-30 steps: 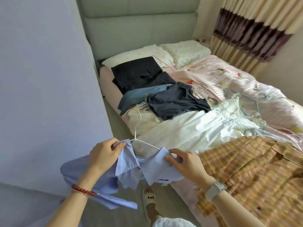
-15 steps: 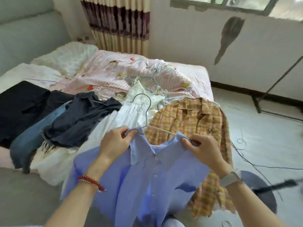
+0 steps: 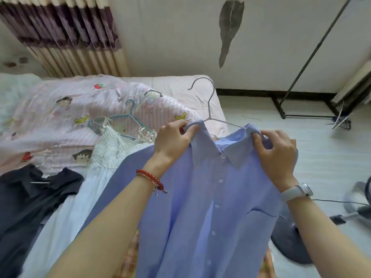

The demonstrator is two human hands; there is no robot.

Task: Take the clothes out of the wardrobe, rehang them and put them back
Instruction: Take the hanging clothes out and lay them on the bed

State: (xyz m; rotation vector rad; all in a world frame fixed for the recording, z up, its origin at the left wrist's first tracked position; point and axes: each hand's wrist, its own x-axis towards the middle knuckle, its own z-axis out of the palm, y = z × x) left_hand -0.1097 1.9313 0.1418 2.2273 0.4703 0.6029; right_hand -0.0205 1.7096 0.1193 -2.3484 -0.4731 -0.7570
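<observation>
Above the bed (image 3: 200, 91), the left hand (image 3: 172, 141) and right hand (image 3: 279, 153) each pinch the blue shirt (image 3: 200, 207) at its collar. Seat both shoulders evenly on the wire hanger (image 3: 208, 105) before lifting.

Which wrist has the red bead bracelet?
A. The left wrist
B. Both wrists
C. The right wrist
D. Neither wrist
A: the bracelet circles the wrist of the left hand, while the wrist of the right hand carries a white watch; both hands grip the collar of the blue shirt.
</observation>
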